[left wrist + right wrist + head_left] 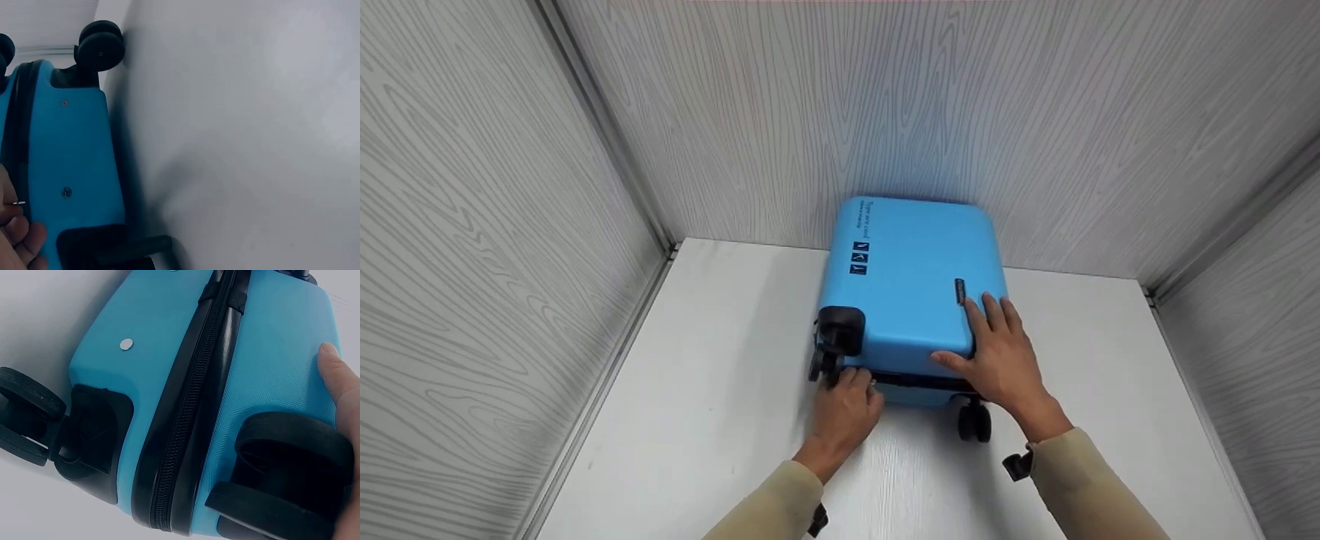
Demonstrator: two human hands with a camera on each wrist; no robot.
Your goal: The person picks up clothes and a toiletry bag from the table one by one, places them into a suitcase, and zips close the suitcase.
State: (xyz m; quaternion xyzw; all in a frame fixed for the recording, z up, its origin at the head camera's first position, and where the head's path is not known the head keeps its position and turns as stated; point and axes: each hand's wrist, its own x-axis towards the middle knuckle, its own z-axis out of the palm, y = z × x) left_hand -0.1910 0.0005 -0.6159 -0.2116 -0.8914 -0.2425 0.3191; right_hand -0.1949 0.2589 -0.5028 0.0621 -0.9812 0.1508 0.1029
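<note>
A light blue hard-shell suitcase (915, 277) lies on its side, with its wheeled end towards me. A black zipper (188, 410) runs along that end between the two shell halves. My left hand (846, 409) is at the zipper beside the left wheels, fingers curled; in the left wrist view a small metal zipper pull (19, 203) sticks out between them. My right hand (1003, 364) rests with spread fingers on the suitcase's near right corner. Its thumb (334, 368) lies along the blue shell in the right wrist view. Part of the left fingers is hidden by the wheels.
Black double wheels (840, 330) jut from the upper left corner, and another pair (975, 421) from the lower right. The suitcase lies on a white surface (720, 337), close to the grey wood-grain back panel (780, 120). Similar panels (472, 225) stand at the sides.
</note>
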